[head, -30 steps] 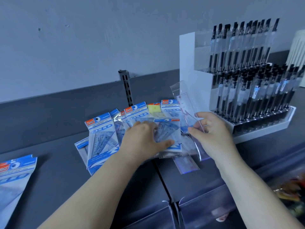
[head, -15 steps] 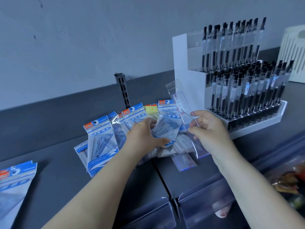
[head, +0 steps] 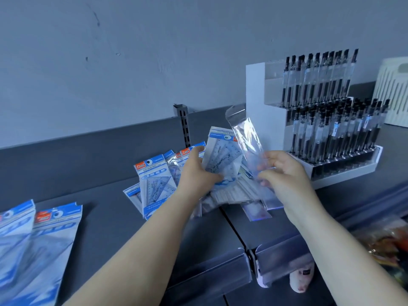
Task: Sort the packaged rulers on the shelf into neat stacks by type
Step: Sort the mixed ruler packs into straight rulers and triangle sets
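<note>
Lower left of frame: two stacks of blue-and-white geometry sets (head: 44,244) lie flat on the grey shelf (head: 106,228), overlapped but roughly squared; sorting judged partly done. Centre: a loose pile of packets (head: 154,184) leans and fans out unsorted, glossy film over clear triangular rulers, printed card headers. Left hand (head: 196,173) is clamped on one geometry packet (head: 220,157), lifted off the pile and tilted, thumb across its lower edge. Right hand (head: 284,175), just beside the left and not touching it, pinches a long narrow clear sleeve (head: 247,138) holding a straight ruler, upright, crinkly and see-through. Under it, flat straight-ruler packs (head: 256,212) remain mixed. Upper right: white pen rack (head: 265,120), rigid, tiered, untouched.
</note>
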Motion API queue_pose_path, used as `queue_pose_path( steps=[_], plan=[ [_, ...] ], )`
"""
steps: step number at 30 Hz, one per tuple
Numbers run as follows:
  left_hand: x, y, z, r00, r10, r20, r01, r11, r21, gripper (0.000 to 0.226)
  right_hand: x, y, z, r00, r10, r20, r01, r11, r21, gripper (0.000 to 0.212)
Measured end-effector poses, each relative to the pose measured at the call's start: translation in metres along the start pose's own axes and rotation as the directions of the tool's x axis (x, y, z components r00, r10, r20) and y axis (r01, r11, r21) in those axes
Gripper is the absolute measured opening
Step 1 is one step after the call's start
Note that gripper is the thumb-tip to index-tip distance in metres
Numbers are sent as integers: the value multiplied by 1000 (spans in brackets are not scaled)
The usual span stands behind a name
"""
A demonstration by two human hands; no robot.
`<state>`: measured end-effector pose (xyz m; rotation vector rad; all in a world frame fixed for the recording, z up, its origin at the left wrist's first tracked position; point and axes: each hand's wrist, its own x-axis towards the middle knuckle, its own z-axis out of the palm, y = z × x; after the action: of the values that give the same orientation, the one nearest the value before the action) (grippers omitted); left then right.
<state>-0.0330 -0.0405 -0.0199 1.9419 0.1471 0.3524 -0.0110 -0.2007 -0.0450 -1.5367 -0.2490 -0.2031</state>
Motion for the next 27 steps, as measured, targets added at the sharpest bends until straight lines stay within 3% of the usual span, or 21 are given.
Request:
queue_pose_path(
  steps=[3, 6, 14, 20, 23, 27],
  plan=[
    [-9, 3, -21, 999, -32, -23, 30, 994, -107, 51, -9, -15, 12, 991, -134, 8, 135, 988, -73, 35],
    [-21, -2, -51, 998, -17, -59, 9, 992, -128, 36, -21, -32, 34, 984, -179, 20, 179, 984, -5, 37],
    [-78, -24, -171, 961, -105, -254, 42, 970, -241, 23, -68, -48, 134, 957, -77, 281, 24, 982, 189, 40],
    [-126, -51, -255, 933, -125, -337, 53, 976, -213, 21, -103, -63, 203, 924, -72, 376, -20, 972, 234, 39],
    [-142, -70, -287, 929, -102, -355, 65, 991, -115, 24, -123, -71, 235, 903, -59, 425, -54, 967, 250, 38],
    [-157, -93, -330, 898, -6, -441, 82, 985, 153, 28, -152, -85, 283, 873, -23, 488, -113, 962, 249, 34]
  ],
)
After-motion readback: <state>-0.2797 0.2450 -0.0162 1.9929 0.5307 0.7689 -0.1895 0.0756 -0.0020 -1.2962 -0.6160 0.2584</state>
